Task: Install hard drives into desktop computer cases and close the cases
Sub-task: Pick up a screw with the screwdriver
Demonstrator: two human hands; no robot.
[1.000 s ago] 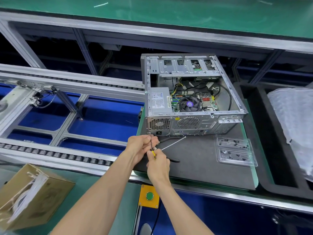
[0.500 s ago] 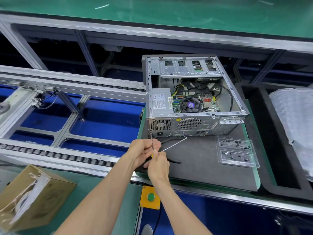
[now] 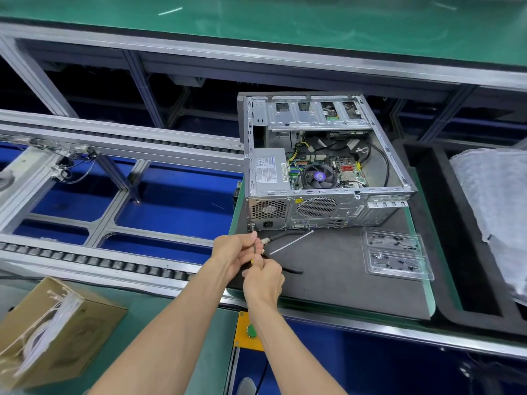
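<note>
An open desktop computer case [image 3: 399, 155] lies on its side on a dark mat [image 3: 336, 266], its rear panel facing me and the motherboard, fan and power supply exposed. A thin screwdriver [image 3: 253, 240] stands with its tip at a screw at the rear panel's lower left corner. My left hand [image 3: 233, 252] pinches the metal shaft. My right hand [image 3: 263, 279] grips the yellow and black handle just below. No hard drive is visible.
A clear plastic tray [image 3: 396, 256] with small screws sits right of my hands. A white cable tie [image 3: 291, 242] and black pliers [image 3: 288, 269] lie on the mat. A cardboard box [image 3: 57, 332] of cable ties is lower left; a roller conveyor [image 3: 85, 258] runs left.
Both hands and the screwdriver have stayed at the case's lower left rear corner; my right hand has shifted slightly on the handle, and the camera has drifted a little.
</note>
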